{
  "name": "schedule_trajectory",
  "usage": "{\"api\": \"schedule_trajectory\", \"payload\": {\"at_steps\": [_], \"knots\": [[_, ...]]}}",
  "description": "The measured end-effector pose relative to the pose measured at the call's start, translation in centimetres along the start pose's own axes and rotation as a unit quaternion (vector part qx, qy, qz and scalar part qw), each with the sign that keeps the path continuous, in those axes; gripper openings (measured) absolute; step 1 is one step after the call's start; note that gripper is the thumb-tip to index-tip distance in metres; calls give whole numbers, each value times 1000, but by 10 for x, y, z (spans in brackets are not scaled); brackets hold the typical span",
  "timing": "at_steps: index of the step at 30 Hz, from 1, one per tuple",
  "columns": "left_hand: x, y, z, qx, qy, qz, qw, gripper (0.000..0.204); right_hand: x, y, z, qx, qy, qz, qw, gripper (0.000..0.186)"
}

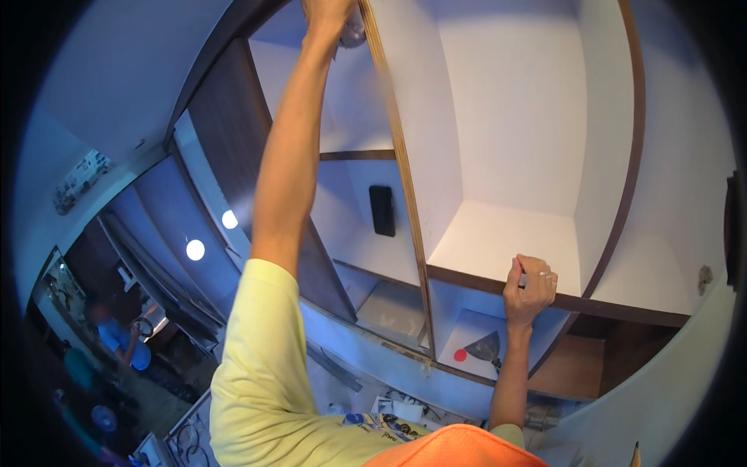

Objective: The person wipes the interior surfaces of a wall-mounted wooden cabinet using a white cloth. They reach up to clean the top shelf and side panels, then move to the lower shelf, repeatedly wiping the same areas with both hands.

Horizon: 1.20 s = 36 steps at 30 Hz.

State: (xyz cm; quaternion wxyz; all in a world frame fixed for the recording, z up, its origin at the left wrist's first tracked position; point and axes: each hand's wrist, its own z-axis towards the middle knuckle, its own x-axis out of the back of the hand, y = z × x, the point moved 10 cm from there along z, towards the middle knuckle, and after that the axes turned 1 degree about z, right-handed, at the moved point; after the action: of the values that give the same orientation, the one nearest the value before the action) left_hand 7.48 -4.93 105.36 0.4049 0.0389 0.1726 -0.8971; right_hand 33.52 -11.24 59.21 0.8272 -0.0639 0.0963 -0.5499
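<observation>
My left hand (328, 12) is raised high at the top edge, beside the wooden-edged upright panel (395, 117) of a white-lined cabinet. Its fingers are partly cut off by the frame. They close on a crumpled greyish-white cloth (352, 31), pressed near the panel. Lower and to the right, my right hand (532, 289) is closed in front of the brown front edge (482, 279) of a shelf. Its fingers curl in, with a ring on one; what lies inside them, if anything, is hidden.
A black phone (381, 210) lies in the left compartment. Below my right hand, a lower compartment holds a red round thing (460, 355) and a dark bag-like thing (484, 347). Dark sliding doors (229, 117) stand left. A person in blue (128, 342) is at the far left.
</observation>
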Motion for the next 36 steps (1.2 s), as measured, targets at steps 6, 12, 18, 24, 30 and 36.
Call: {"api": "schedule_trajectory", "payload": {"at_steps": [6,12,18,24,30,36], "knots": [[15,-5,-101,77,-67,-53,993,20,6,-1,1,4,1,47,999,9],[4,-4,17,-38,-6,0,999,19,5,5,4,-32,9,70,997,8],[4,-12,-15,-22,-42,-10,999,18,12,6,3,-15,27,103,994,11],[-4,-24,25,-22,-14,20,999,21,10,5,4,-7,16,97,995,10],[-1,-13,-8,-49,-59,-47,996,24,14,7,2,-12,49,105,993,10],[-6,-21,26,-56,-68,35,995,23,7,4,-1,15,32,70,997,11]]}}
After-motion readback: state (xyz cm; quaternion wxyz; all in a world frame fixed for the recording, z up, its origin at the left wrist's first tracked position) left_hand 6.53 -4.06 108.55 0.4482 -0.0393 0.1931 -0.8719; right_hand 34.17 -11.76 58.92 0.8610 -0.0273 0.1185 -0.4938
